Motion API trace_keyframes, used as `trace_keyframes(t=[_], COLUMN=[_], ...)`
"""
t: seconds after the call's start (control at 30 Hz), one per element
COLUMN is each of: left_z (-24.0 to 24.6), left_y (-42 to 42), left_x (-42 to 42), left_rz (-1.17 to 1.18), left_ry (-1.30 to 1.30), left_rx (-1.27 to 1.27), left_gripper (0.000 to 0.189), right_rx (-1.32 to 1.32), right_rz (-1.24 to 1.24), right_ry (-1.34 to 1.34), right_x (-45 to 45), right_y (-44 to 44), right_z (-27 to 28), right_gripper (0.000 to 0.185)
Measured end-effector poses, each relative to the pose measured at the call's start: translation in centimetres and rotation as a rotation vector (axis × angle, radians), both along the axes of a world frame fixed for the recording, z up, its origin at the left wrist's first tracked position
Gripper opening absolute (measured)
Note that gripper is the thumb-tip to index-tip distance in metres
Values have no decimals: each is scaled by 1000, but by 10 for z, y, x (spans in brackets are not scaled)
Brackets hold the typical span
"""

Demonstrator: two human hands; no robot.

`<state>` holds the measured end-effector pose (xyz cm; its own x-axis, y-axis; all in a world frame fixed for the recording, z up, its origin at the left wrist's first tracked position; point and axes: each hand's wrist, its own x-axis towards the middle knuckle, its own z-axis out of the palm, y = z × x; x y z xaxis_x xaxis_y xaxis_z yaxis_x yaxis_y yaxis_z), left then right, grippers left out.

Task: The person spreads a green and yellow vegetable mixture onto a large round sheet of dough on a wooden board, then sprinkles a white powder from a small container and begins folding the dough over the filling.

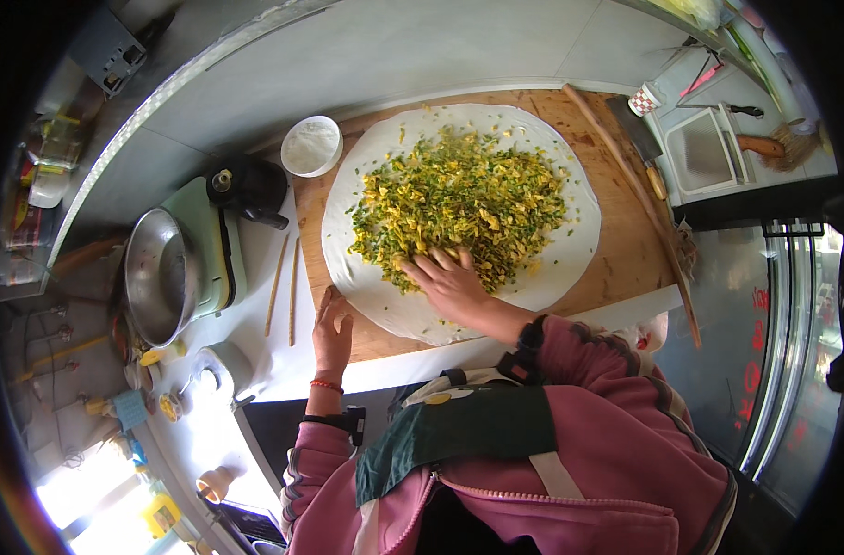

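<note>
A large, thin round sheet of dough [575, 243] lies on a wooden board [630, 260]. Over its middle is spread a loose filling [463, 201] of chopped greens and yellow bits that look like egg. My right hand [450, 281] rests on the filling's near edge, fingers apart, with the fingertips partly sunk in the bits. At the board's left near corner, my left hand [334, 329] touches the edge close to the dough, its thumb and fingers apart and nothing held.
Left of the board are a white bowl of flour [311, 146], two wooden sticks [284, 291], a black pitcher [248, 189] and a metal pan [159, 277] by a green portable stove [214, 243]. A long rolling pin [623, 166], a cleaver [637, 135] and a white basket [701, 152] lie right.
</note>
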<state>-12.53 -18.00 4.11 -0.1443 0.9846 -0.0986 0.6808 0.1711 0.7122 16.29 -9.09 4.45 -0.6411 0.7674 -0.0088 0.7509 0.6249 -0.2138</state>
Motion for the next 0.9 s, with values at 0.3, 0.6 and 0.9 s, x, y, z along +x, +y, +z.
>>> trace_keyframes(t=[0.3,0.6,0.9], left_z=[3,3,5], left_y=[-2,0,-2], left_x=[3,5,7], left_rz=[16,55,98], left_ry=[-6,-57,-195], left_rx=[8,-31,-39], left_gripper=[34,33,33], right_rx=[200,9,-40], right_rz=[-334,-801,-204], right_ry=[-63,148,549], right_x=[161,88,-6], right_y=[33,35,29], right_z=[-6,-24,1], right_gripper=[86,95,83])
